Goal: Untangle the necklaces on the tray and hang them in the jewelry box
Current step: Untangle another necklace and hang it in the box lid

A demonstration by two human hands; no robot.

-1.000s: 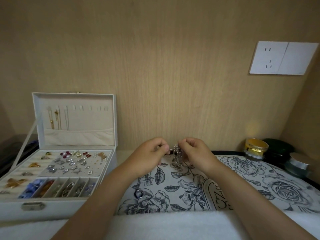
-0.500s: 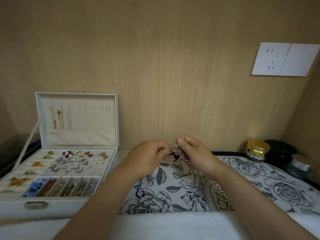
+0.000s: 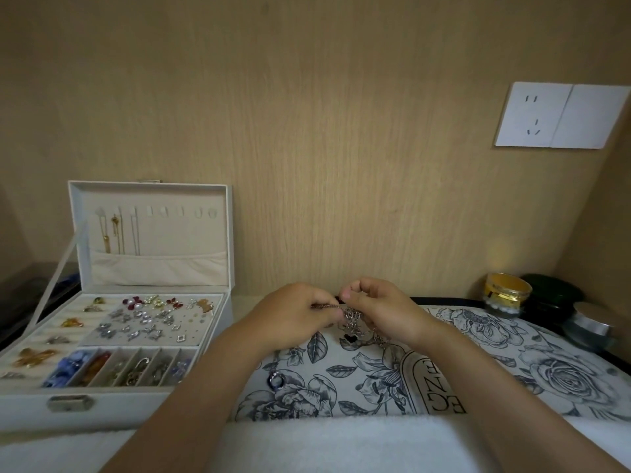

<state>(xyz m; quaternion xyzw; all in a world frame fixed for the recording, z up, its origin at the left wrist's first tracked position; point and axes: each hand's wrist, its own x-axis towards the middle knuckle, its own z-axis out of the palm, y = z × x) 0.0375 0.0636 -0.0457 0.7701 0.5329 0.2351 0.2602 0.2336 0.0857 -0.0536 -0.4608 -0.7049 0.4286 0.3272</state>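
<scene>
A tangle of silver necklace chains hangs between my two hands above the flower-printed tray. My left hand pinches a thin strand that runs to the knot. My right hand pinches the clump from the other side, fingers curled. A small black heart pendant dangles under the knot, just over the tray. The white jewelry box stands open at the left; three necklaces hang from hooks in its lid, and several hooks to their right are bare.
A ring-shaped pendant lies on the tray near my left forearm. A gold jar, a dark green jar and a silver-lidded jar stand at the back right. A white towel covers the front edge. The wood wall carries a socket.
My hands have drawn a little apart, pulling a short strand taut between them. The knot and heart pendant have sunk slightly toward the tray.
</scene>
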